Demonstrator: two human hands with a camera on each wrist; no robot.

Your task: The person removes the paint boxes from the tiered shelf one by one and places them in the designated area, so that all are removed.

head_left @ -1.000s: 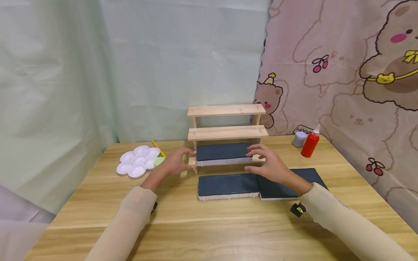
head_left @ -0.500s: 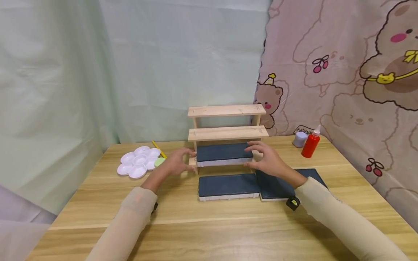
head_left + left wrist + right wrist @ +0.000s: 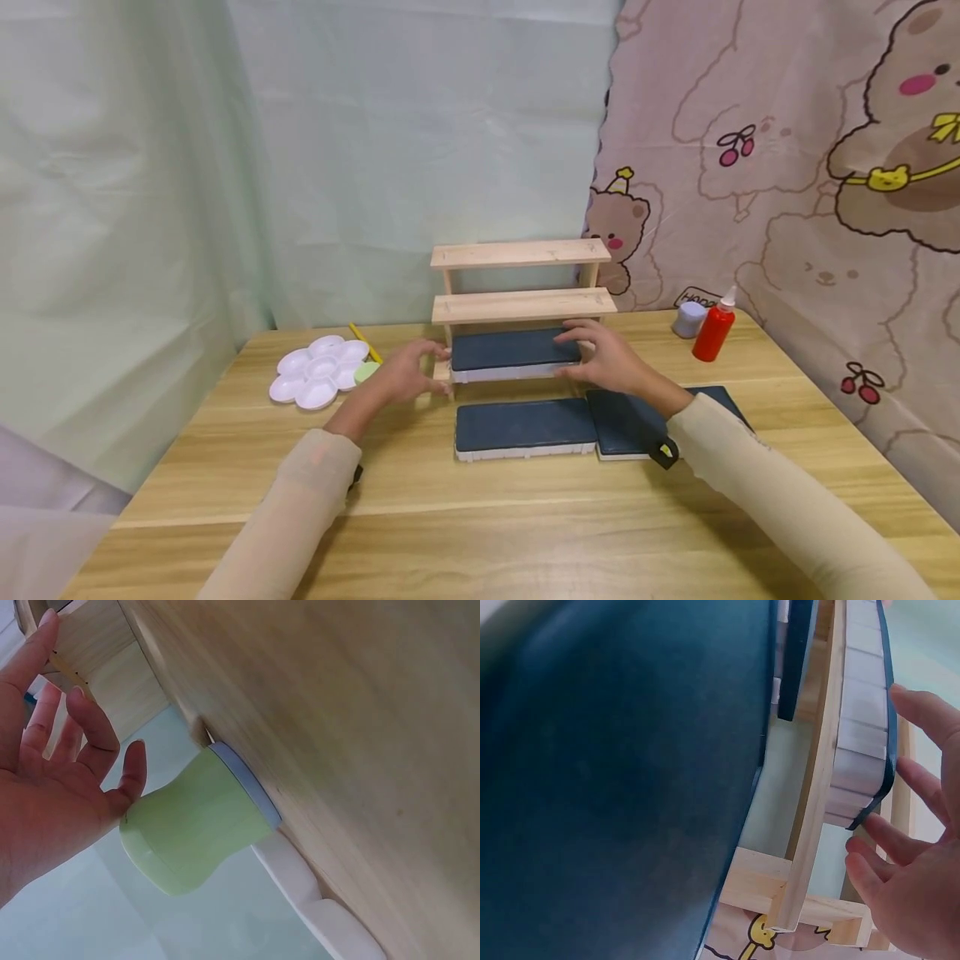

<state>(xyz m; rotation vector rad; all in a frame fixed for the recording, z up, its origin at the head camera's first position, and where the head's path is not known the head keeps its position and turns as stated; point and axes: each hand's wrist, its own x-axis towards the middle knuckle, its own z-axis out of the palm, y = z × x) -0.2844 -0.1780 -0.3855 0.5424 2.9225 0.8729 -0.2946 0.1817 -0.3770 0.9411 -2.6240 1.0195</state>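
Observation:
A long white box with a dark blue top (image 3: 510, 350) lies on the lowest shelf of a stepped wooden rack (image 3: 525, 305). My left hand (image 3: 405, 373) is at the box's left end, fingers spread and loosely bent, apparently holding nothing. At the other end is my right hand (image 3: 611, 360), its fingertips against the dark top's edge in the right wrist view, where the white side (image 3: 859, 735) shows segments. Beside my left hand stands a light green jar with a lavender end (image 3: 199, 817). Whether the left fingertips touch the box is unclear.
In front of the rack lies a second dark-topped box (image 3: 525, 425), with another (image 3: 626, 421) touching its right side. A white flower-shaped palette (image 3: 318, 371) and a yellow stick (image 3: 360, 336) are at left. A red bottle (image 3: 712, 333) and lavender jar (image 3: 687, 320) stand at right.
My right hand has moved left, its fingers coming over the right end of the box on the shelf. The left hand and the boxes stay nearly where they were.

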